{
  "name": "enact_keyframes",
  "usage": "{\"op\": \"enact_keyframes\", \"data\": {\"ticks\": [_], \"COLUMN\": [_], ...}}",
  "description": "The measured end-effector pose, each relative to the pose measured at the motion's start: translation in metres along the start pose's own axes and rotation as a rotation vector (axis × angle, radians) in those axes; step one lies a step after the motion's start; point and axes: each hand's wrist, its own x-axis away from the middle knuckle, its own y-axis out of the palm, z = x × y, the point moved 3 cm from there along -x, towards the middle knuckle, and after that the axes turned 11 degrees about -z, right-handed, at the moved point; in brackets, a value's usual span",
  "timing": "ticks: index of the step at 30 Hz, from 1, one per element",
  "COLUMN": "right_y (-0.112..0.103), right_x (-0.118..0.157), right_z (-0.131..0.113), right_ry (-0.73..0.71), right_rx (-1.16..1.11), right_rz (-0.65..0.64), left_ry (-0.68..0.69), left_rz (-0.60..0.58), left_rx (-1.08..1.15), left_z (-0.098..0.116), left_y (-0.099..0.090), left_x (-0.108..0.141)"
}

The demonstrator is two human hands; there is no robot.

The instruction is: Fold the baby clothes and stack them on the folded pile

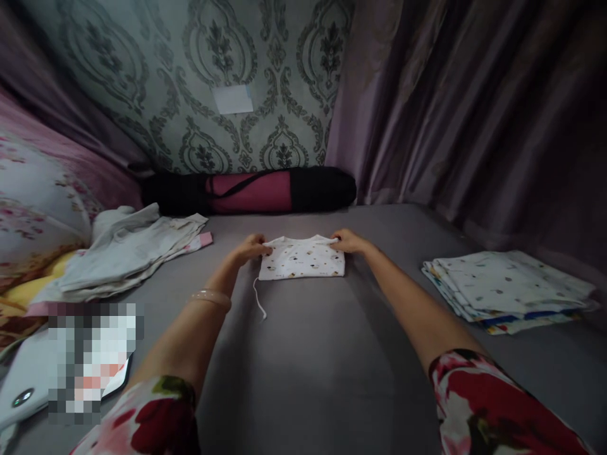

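Note:
A small white printed garment [301, 258], folded into a rectangle, lies flat on the grey bed sheet [303, 360]. Its neckline edge faces the far side, and a thin white string trails from its near left corner. My left hand [250, 248] pinches its far left corner, with a bangle on that wrist. At the far right corner, my right hand [349, 242] has its fingers closed on the cloth. Both arms reach forward in floral sleeves. Some fingertips are hidden by the hands and the fabric.
Folded printed clothes [509, 284] are stacked at the right. Loose pale clothes [123, 249] lie in a pile at the left, near a white device [33, 373] and a blurred-out patch. A black and maroon roll bag [251, 192] lies along the wall; curtains hang on both sides.

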Motion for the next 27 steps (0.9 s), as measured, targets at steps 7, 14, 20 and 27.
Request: {"op": "enact_keyframes", "data": {"ticks": [7, 14, 20, 27], "right_y": [-0.027, -0.018, 0.059, 0.088], "right_x": [0.038, 0.075, 0.126, 0.151], "right_z": [-0.006, -0.008, 0.003, 0.002], "right_ry": [-0.110, -0.341, -0.572, -0.563], "right_rx": [-0.302, -0.151, 0.126, 0.208], "right_rz": [0.120, 0.383, 0.324, 0.252], "left_ry": [0.206, 0.449, 0.552, 0.577], "left_rz": [0.061, 0.151, -0.015, -0.050], "left_rx": [0.204, 0.015, -0.437, -0.712], "left_z": [0.040, 0.044, -0.009, -0.034], "left_y": [-0.018, -0.015, 0.037, 0.057], "left_x": [0.034, 0.073, 0.126, 0.145]}}
